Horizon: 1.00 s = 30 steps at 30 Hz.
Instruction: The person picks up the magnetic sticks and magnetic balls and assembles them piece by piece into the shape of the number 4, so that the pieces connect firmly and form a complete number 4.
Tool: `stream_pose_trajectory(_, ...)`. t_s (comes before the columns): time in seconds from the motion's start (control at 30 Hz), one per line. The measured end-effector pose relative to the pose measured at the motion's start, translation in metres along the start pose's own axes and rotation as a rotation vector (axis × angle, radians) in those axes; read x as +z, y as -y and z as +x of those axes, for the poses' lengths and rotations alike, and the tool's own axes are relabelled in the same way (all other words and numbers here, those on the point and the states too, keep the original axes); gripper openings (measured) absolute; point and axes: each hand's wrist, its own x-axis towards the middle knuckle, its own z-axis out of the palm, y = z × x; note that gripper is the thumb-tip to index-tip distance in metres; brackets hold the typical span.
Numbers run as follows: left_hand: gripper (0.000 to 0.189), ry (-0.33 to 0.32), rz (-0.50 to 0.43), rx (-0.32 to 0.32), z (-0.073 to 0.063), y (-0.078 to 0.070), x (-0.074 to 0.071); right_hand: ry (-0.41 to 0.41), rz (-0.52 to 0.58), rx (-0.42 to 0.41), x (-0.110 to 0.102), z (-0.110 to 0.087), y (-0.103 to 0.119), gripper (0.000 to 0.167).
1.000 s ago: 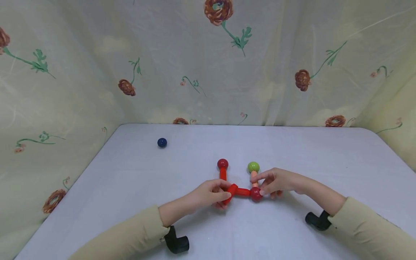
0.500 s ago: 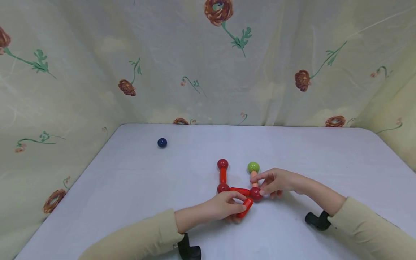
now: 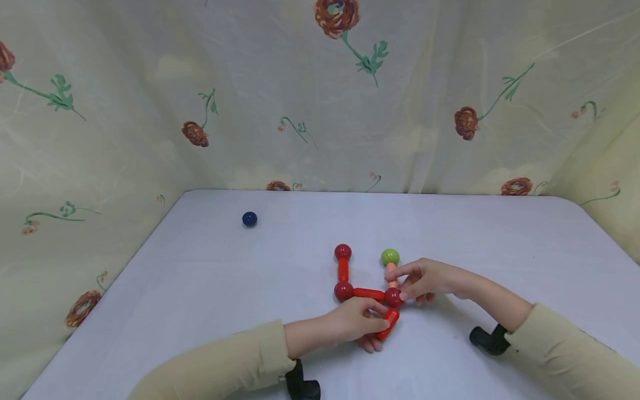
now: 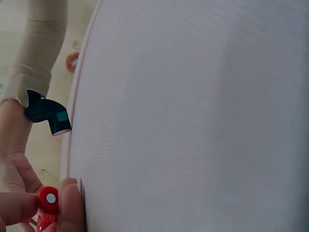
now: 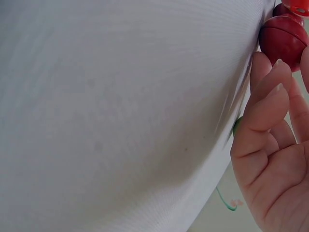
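My left hand [image 3: 350, 322] pinches a loose red magnetic rod [image 3: 388, 324] between thumb and fingers, held slanted just below the near right red ball [image 3: 394, 297]. A silvery disc shows on the end of this rod in the left wrist view. With thumb and fingers, my right hand [image 3: 425, 279] holds that same red ball, its index finger lying along a peach rod [image 3: 391, 269] topped by a green ball [image 3: 390, 256]. A second red rod [image 3: 369, 294] runs left to another red ball [image 3: 343, 291]. From there a third red rod [image 3: 343, 270] leads up to a far red ball [image 3: 343, 251].
A dark blue ball [image 3: 249, 219] lies by itself at the back left of the white table [image 3: 200, 278]. Black wrist mounts [image 3: 302, 384] hang below both sleeves. A floral curtain [image 3: 240, 83] stands behind the far table edge.
My left hand has carried its red rod right and towards me, from over the left red ball to below the right one, uncovering the left ball. My right hand stays put.
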Motion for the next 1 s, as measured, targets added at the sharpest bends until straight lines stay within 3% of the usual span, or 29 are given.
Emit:
stream_pose_trajectory(0.4,0.019,-0.041,-0.012,-0.035,0.0013,-0.0045,0.0039,0.006,0.003,-0.002,-0.0003,-0.0012,0.0005,0.044)
stream_pose_trajectory(0.73,0.017,-0.039,0.056,-0.058,0.0059,-0.006,0.0025,0.018,0.007,-0.019,-0.001,-0.0013,0.0001,0.043)
stream_pose_trajectory(1.0,0.017,-0.053,0.118,-0.039,0.0085,-0.0069,0.0055,0.01,-0.008,-0.005,-0.0004,-0.0007,0.0018,0.043)
